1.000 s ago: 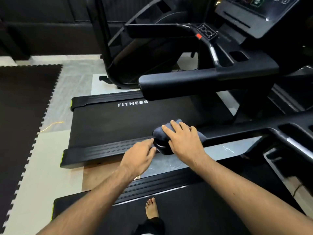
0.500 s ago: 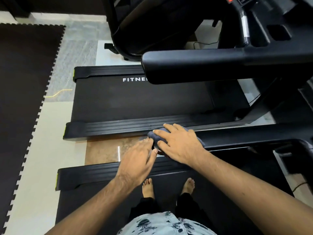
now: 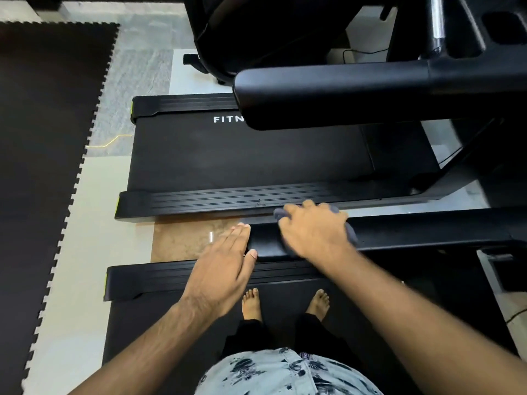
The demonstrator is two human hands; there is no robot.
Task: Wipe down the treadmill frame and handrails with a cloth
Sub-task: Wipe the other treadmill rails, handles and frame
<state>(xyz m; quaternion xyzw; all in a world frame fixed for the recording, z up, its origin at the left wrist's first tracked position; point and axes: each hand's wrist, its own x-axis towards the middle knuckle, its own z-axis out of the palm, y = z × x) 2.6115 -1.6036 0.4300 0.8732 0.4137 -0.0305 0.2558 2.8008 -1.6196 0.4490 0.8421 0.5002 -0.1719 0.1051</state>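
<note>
I stand barefoot on a black treadmill belt (image 3: 176, 323). Its left handrail (image 3: 427, 235) runs across the middle of the view, ending at a rounded tip (image 3: 265, 246). My right hand (image 3: 313, 232) presses a dark grey cloth (image 3: 352, 235) down over the handrail just behind the tip; only the cloth's edges show around my fingers. My left hand (image 3: 225, 269) hovers flat with fingers together beside the tip, holding nothing; whether the fingertips touch it I cannot tell.
A second treadmill (image 3: 242, 161) marked "FITN…" lies parallel beyond, with its own thick handrail (image 3: 328, 101) overhead. Bare tiled floor (image 3: 182, 238) shows between the two decks. Black foam mats (image 3: 42, 138) cover the floor at left. A cable (image 3: 362, 51) lies behind.
The camera has tilted further down, bringing my feet and shirt into view. My right hand has slid the cloth back from the handrail tip, now exposed. My left hand has opened flat.
</note>
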